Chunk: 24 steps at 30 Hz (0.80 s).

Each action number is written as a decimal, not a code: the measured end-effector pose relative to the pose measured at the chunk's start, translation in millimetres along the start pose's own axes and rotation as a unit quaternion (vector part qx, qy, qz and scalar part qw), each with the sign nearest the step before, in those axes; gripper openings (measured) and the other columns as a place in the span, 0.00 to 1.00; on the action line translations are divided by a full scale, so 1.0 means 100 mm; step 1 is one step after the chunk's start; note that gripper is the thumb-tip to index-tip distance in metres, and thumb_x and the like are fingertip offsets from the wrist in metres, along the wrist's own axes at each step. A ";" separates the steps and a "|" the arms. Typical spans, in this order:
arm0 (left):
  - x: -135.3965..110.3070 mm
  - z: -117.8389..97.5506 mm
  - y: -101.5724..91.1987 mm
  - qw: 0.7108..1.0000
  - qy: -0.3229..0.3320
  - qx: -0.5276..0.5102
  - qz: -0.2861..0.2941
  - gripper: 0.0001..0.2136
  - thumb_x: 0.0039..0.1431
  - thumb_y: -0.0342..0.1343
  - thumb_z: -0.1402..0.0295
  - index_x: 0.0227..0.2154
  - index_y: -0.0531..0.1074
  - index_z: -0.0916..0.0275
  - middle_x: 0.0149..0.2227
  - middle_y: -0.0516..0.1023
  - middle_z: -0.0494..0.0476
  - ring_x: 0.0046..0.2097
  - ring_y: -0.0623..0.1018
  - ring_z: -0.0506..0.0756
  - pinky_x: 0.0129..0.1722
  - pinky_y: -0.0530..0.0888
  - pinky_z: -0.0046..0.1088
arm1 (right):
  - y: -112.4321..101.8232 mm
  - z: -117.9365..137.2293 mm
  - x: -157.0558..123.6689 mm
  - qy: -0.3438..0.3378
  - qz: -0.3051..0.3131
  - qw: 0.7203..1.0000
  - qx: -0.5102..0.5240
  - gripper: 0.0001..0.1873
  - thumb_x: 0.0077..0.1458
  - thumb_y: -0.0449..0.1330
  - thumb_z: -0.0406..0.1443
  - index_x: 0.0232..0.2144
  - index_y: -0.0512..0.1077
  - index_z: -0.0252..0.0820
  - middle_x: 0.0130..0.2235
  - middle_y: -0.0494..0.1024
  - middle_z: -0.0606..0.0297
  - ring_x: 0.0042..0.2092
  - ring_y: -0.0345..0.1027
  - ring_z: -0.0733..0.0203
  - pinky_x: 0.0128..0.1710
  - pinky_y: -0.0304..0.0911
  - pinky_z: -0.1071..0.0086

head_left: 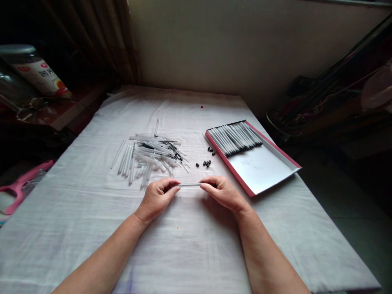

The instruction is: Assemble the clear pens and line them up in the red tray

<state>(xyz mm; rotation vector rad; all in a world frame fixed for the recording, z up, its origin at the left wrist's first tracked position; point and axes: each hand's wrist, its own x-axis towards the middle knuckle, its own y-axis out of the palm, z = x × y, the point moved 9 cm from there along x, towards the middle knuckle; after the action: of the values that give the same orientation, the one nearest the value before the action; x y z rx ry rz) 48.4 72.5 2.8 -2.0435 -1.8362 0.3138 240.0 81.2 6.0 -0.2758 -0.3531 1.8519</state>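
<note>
My left hand [157, 198] and my right hand [222, 192] hold one clear pen barrel [190, 185] between them, level, just above the white cloth [183, 245]. Each hand pinches one end with its fingers closed. Behind the hands lies a loose pile of clear pen barrels and black refills [150, 155]. Several small black caps [206, 163] are scattered to the right of the pile. A shallow red-edged box lid [263, 171] at the right holds a row of assembled pens [235, 139] at its far end.
The cloth covers a table that ends at a pale wall behind. A pink plastic object [21, 185] lies off the table's left edge. A jar with a red label [39, 73] stands at the far left. Dark clutter fills the right side.
</note>
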 end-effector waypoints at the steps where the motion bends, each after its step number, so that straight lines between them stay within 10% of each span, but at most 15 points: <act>1: 0.00 0.00 -0.01 1.000 0.002 0.002 -0.004 0.08 0.51 0.59 0.66 0.32 0.79 0.62 0.32 0.82 0.57 0.34 0.80 0.55 0.37 0.77 0.30 | 0.00 0.00 0.00 -0.003 -0.002 1.000 -0.003 0.09 0.53 0.60 0.38 0.31 0.79 0.42 0.33 0.82 0.62 0.36 0.75 0.57 0.39 0.68 0.66; 11: 0.05 0.09 -0.04 0.997 -0.017 -0.079 -0.015 0.20 0.54 0.57 0.63 0.50 0.70 0.61 0.39 0.79 0.57 0.35 0.78 0.52 0.36 0.76 0.28 | -0.23 0.25 -0.05 -0.071 -0.135 0.987 -0.056 0.10 0.54 0.60 0.39 0.31 0.80 0.43 0.33 0.79 0.59 0.37 0.73 0.57 0.39 0.67 0.65; 18: 0.07 0.12 -0.02 0.993 -0.030 -0.109 -0.017 0.19 0.54 0.57 0.61 0.48 0.71 0.62 0.37 0.79 0.58 0.34 0.78 0.52 0.35 0.76 0.29 | -1.55 -0.01 0.14 0.043 -0.402 0.902 -0.155 0.16 0.50 0.61 0.45 0.34 0.81 0.40 0.38 0.82 0.56 0.43 0.74 0.50 0.47 0.65 0.61; 24: 0.06 0.14 -0.01 0.996 -0.027 -0.084 -0.017 0.16 0.55 0.56 0.60 0.44 0.74 0.63 0.31 0.78 0.55 0.30 0.77 0.51 0.31 0.74 0.26 | -2.24 -0.40 0.40 0.224 -0.436 0.833 -0.258 0.20 0.52 0.57 0.45 0.42 0.80 0.42 0.42 0.82 0.54 0.44 0.74 0.48 0.40 0.65 0.64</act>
<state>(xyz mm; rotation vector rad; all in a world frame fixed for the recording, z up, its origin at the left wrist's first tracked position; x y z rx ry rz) 42.4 80.0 -8.8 -2.1296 -1.9895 0.2128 439.8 186.3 52.7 -0.7621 -0.5339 0.7253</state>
